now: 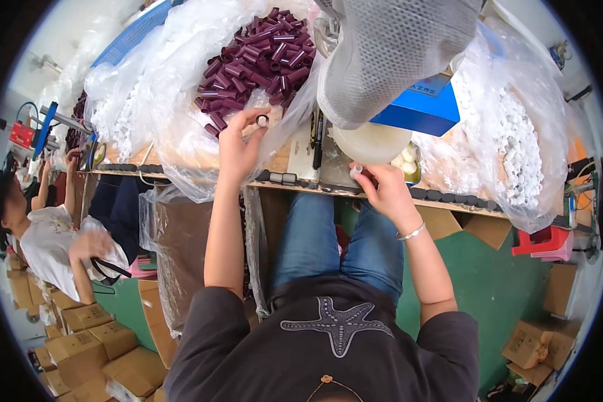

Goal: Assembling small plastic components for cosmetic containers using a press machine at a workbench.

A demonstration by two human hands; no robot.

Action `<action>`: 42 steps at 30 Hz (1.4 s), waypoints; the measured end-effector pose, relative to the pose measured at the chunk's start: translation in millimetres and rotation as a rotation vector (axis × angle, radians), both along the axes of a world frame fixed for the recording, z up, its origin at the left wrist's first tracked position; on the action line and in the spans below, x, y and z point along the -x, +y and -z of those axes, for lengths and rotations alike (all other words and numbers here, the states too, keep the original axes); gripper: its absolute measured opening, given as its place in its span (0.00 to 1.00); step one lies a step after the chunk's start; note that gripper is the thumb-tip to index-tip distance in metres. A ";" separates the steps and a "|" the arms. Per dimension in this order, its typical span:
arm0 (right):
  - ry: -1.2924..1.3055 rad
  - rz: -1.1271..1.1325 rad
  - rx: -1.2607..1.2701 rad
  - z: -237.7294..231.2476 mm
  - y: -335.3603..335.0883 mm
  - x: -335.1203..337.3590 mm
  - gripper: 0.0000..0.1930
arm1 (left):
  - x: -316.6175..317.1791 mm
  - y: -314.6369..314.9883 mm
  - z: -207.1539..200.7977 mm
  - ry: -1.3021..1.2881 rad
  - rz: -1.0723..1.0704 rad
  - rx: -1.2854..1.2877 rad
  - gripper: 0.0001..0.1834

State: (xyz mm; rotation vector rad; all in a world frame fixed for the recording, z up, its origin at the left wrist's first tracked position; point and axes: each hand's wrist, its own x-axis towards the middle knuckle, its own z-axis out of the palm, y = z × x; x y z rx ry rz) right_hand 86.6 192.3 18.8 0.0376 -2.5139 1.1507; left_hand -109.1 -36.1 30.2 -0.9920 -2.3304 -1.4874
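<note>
My left hand (240, 144) is raised over the front of the bench, its fingers closed on a short dark tube (262, 121) with a pale end facing me. Beyond it lies a heap of glossy purple tubes (268, 60) on clear plastic. Near the bench's front edge, the fingertips of my right hand (390, 191) pinch a small white cap-like piece (356, 172). Just past that hand is a pale round dish (372, 143). Beside the dish, a yellowish container (417, 175) holds small white pieces.
A grey mesh-textured object (395, 60) juts over the bench in front of a blue box (425, 110). White parts (516, 154) fill a plastic bag at right. A black pen (318, 144) lies mid-bench. At left sits another person (53, 248); cartons (80, 352) stand behind.
</note>
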 end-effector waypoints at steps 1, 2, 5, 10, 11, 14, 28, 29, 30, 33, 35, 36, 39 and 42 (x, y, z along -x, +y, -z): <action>-0.017 0.028 0.025 -1.4 -1.3 -2.1 0.08 | -9.9 -0.6 -3.3 -0.001 0.110 -0.111 0.19; -0.019 0.029 0.029 -3.1 -3.9 -6.1 0.08 | -23.0 -0.4 -8.4 -0.004 0.112 -0.107 0.19; 0.044 0.143 0.068 -4.8 -6.8 -20.6 0.12 | -55.9 14.0 -17.6 -0.162 0.206 -0.225 0.19; 0.225 0.234 0.204 -4.4 -1.0 -52.7 0.16 | -89.9 31.0 -6.1 -0.202 0.390 -0.110 0.18; 0.244 0.244 0.218 -1.9 2.8 -60.3 0.16 | -96.6 34.3 -5.0 -0.246 0.379 -0.104 0.18; 0.246 0.342 0.275 3.8 23.5 -89.5 0.16 | -101.2 57.7 -12.0 -0.215 0.353 -0.125 0.13; 0.169 1.162 -0.116 5.0 254.3 -173.2 0.12 | -98.7 88.3 20.7 -0.193 0.347 0.062 0.11; 0.081 1.192 -0.203 2.6 260.8 -173.4 0.13 | -100.4 85.4 25.4 -0.213 0.319 -0.085 0.12; 0.076 1.181 -0.197 7.9 273.0 -175.5 0.13 | -103.9 86.7 21.4 -0.216 0.308 -0.079 0.12; -0.101 1.147 -0.611 26.1 302.8 -179.6 0.13 | -105.9 89.1 11.7 -0.440 0.386 -0.525 0.16; -0.243 1.133 -0.720 33.7 318.5 -183.3 0.14 | -101.4 81.8 15.3 -0.514 0.381 -0.547 0.18; -0.281 1.089 -0.701 31.2 323.9 -183.7 0.13 | -98.0 77.6 19.8 -0.487 0.318 -0.489 0.17; -0.435 1.050 -0.551 25.3 329.3 -174.6 0.12 | -96.6 69.0 21.9 -0.327 0.296 -0.338 0.17; -0.481 0.979 -0.582 15.9 323.2 -165.3 0.12 | -99.6 61.4 22.9 -0.264 0.273 -0.266 0.16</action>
